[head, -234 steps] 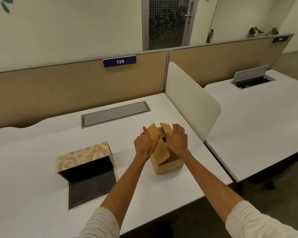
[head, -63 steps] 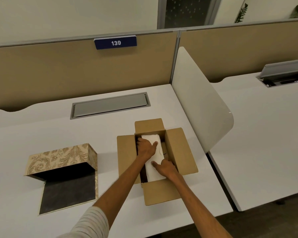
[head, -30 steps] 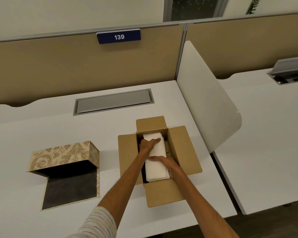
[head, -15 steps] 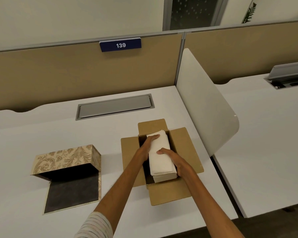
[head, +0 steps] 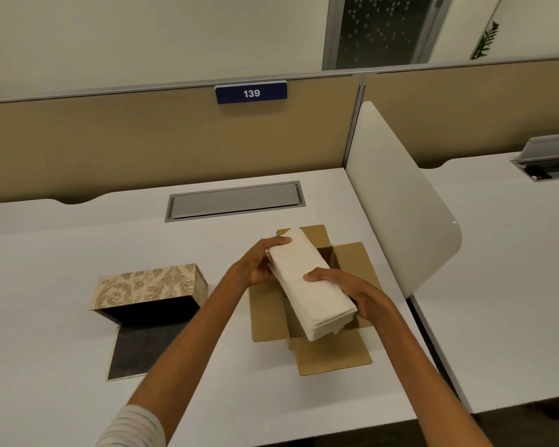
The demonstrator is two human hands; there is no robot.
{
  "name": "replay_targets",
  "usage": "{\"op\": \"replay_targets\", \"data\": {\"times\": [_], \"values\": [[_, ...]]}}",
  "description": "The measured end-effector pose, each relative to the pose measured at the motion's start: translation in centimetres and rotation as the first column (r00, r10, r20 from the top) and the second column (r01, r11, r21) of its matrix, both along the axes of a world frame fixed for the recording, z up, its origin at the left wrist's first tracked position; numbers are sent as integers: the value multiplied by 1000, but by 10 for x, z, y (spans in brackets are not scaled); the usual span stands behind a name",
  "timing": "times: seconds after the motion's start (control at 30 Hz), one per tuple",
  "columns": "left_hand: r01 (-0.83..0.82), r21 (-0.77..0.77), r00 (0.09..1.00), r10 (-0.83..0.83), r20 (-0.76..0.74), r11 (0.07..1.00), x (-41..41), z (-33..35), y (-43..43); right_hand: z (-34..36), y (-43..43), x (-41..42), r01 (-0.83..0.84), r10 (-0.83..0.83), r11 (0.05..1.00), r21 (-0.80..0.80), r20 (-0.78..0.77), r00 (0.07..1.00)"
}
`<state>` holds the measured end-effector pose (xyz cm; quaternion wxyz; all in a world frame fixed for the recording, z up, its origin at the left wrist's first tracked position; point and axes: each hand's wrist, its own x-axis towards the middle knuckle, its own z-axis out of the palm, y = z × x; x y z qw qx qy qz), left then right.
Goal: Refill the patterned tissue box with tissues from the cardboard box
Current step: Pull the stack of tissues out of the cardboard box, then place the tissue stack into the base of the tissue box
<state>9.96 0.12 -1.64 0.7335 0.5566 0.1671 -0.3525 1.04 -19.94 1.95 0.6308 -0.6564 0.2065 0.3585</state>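
Observation:
A thick white stack of tissues (head: 310, 285) hangs tilted above the open cardboard box (head: 268, 314), which sits on the white desk with its flaps spread. My left hand (head: 255, 266) grips the stack's far left side. My right hand (head: 352, 291) holds its near right side. The patterned tissue box (head: 149, 285) lies to the left on the desk, its dark inside open toward me and its dark flap (head: 142, 350) flat on the desk.
A grey cable hatch (head: 234, 200) is set into the desk behind the boxes. A tan partition with a "139" sign (head: 251, 93) backs the desk. A white curved divider (head: 400, 201) stands close to the right of the cardboard box.
Both hands have lifted the tissue stack up out of the cardboard box and tipped it leftward; half a second ago it still sat in the box.

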Motion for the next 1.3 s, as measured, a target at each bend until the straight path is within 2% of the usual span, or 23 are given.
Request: {"op": "replay_targets", "data": {"times": [0.17,0.37,0.57,0.83,1.0,1.17,1.3], "values": [[-114,-12,993,115,34,993,-24,21,74,27,28,8,-165,166,986,-35,38,985],[-272,-18,962,272,31,962,-59,28,173,30,87,11,-207,208,978,-17,77,975],[-364,18,931,364,-2,931,-96,39,255,18,164,5,-119,114,992,34,114,987],[-313,106,950,312,25,944,-126,38,327,6,253,-16,46,-57,996,83,144,988],[-295,127,955,297,9,947,-134,24,355,-5,293,-24,88,-93,995,41,161,983],[-286,152,956,273,104,946,-142,9,365,-14,317,-31,166,-171,985,44,173,970],[-259,133,965,252,69,957,-152,0,367,-19,323,-39,227,-237,971,77,161,958]]}}
